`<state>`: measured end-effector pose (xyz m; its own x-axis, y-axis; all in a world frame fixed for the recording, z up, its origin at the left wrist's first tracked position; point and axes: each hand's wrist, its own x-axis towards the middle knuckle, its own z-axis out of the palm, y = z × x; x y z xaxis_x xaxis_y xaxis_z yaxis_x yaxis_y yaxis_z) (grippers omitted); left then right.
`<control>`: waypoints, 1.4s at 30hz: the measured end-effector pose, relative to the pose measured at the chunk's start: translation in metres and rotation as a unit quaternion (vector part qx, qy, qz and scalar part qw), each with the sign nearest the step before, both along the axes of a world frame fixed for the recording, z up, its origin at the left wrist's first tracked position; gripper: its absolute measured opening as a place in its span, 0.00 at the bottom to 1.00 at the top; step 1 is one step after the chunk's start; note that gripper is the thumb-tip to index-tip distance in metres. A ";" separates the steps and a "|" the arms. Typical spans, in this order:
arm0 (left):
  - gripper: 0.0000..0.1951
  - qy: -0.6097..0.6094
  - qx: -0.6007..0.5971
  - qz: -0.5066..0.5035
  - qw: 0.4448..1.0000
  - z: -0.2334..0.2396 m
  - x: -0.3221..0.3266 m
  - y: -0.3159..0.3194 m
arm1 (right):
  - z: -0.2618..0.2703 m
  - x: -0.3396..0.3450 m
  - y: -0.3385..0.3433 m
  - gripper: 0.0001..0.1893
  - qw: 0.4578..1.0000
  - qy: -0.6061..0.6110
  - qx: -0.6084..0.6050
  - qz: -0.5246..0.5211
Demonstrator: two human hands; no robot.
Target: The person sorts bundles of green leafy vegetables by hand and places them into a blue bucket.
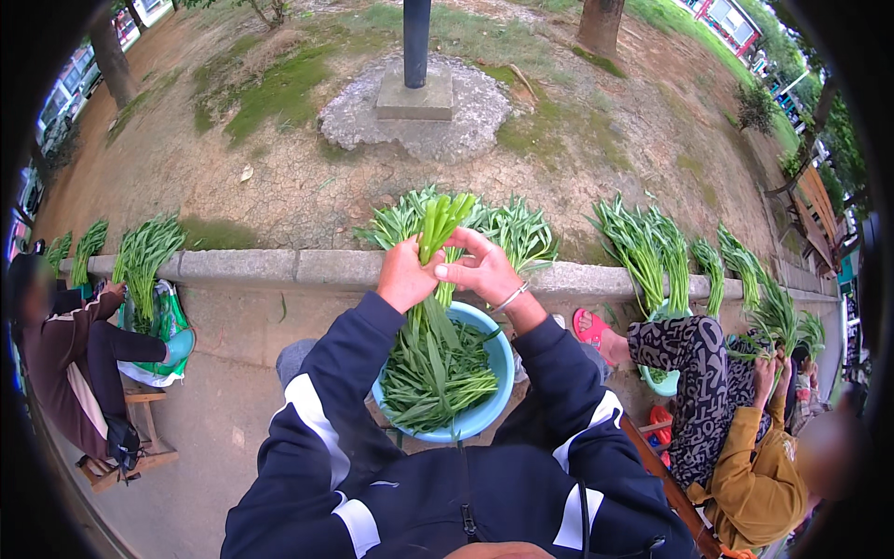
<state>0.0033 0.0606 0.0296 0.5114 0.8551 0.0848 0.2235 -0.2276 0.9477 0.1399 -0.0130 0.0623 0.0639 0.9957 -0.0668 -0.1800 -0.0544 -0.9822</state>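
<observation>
My left hand (411,274) is closed around a bunch of long-leaved greens (444,218), probably water spinach. Its pale cut stems point away from me, and the leaves trail back towards my lap. At the bunch's right side is my right hand (487,271), thumb and fingers bent, the thumb tip by my left thumb. Whether it pinches a stem cannot be made out. Below both hands a light-blue plastic basin (504,381) stands between my knees, with loose leaves and stems (433,395) inside. Just beyond my hands, more leafy bunches (518,230) lie over the stone kerb (335,269).
On the right, a seated person (751,482) holds greens (777,318) near a pale-green basin (667,381). Another person (70,363) sits at left on a wooden stool (143,426) beside bunches (148,258). Past the kerb, a dark post (417,42) rises from a concrete base (415,98).
</observation>
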 end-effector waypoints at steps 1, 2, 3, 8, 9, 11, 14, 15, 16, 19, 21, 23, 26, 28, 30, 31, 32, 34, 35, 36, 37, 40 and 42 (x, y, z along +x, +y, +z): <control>0.11 0.017 0.003 -0.023 1.000 -0.001 0.000 0.002 | -0.004 -0.002 0.003 0.34 1.000 -0.019 0.005 -0.014; 0.12 0.053 0.029 -0.009 0.998 -0.001 -0.001 0.001 | -0.011 -0.002 0.007 0.34 0.999 -0.038 0.011 -0.027; 0.12 0.086 0.055 0.004 0.995 0.005 0.001 -0.001 | -0.015 -0.002 0.010 0.34 0.997 -0.059 0.017 -0.042; 0.15 0.270 0.164 0.034 0.948 0.020 0.004 -0.012 | -0.022 -0.012 0.016 0.25 0.991 0.042 0.040 -0.121; 0.19 0.270 0.181 0.036 0.945 0.019 0.004 -0.012 | -0.022 -0.014 0.017 0.22 0.989 0.050 0.034 -0.132; 0.21 0.281 0.178 0.021 0.943 0.020 0.003 -0.014 | -0.019 -0.012 0.017 0.17 0.989 0.049 0.006 -0.138; 0.28 0.211 0.161 -0.037 0.963 0.020 0.001 -0.011 | -0.006 -0.008 0.015 0.10 0.991 0.025 -0.006 -0.128; 0.29 0.139 0.180 -0.064 0.972 0.020 0.001 -0.010 | 0.003 -0.005 0.012 0.10 0.993 0.022 -0.012 -0.111; 0.30 0.067 0.197 -0.091 0.974 0.021 0.000 -0.009 | 0.008 0.000 0.010 0.09 0.995 0.019 -0.017 -0.095; 0.27 0.005 -0.069 -0.211 0.975 0.024 -0.006 -0.003 | 0.015 0.017 0.006 0.08 1.000 0.004 -0.027 0.007; 0.25 -0.131 -0.241 -0.295 0.915 0.043 -0.007 -0.007 | 0.016 0.022 0.004 0.09 0.996 0.003 -0.030 0.084; 0.24 -0.098 -0.221 -0.367 0.898 0.032 -0.006 -0.004 | 0.018 0.022 0.001 0.11 0.988 0.035 -0.013 0.150; 0.27 -0.077 -0.245 -0.425 0.868 0.034 -0.001 -0.011 | 0.031 0.025 -0.005 0.12 0.976 0.050 -0.062 0.202; 0.27 -0.084 -0.285 -0.464 0.835 0.028 0.001 -0.014 | 0.036 0.027 -0.007 0.13 0.970 0.055 -0.064 0.226; 0.21 -0.135 -0.311 -0.442 0.830 0.027 0.003 -0.020 | 0.033 0.033 -0.004 0.13 0.973 0.001 -0.019 0.231; 0.19 -0.150 -0.344 -0.415 0.829 0.028 0.004 -0.023 | 0.025 0.035 -0.002 0.17 0.976 0.000 -0.001 0.216; 0.17 -0.141 -0.342 -0.404 0.837 0.031 0.006 -0.023 | 0.022 0.039 -0.001 0.18 0.981 0.022 0.010 0.190; 0.13 -0.145 -0.334 -0.368 0.855 0.034 0.008 -0.020 | 0.021 0.039 0.003 0.20 0.987 0.067 0.030 0.141; 0.12 -0.158 -0.327 -0.345 0.866 0.037 0.009 -0.018 | 0.019 0.037 0.004 0.22 0.989 0.104 0.059 0.091; 0.11 -0.171 -0.318 -0.320 0.876 0.038 0.009 -0.017 | 0.019 0.037 0.004 0.21 0.991 0.119 0.043 0.046; 0.09 -0.179 -0.318 -0.265 0.892 0.034 0.010 -0.015 | 0.019 0.037 0.006 0.21 0.991 0.134 0.027 0.001; 0.08 -0.168 -0.340 -0.165 0.911 0.021 0.009 -0.008 | 0.013 0.036 0.011 0.17 0.991 0.095 -0.006 -0.092; 0.07 -0.152 -0.320 -0.141 0.924 0.018 0.008 -0.006 | 0.007 0.031 0.013 0.14 0.993 0.009 -0.005 -0.114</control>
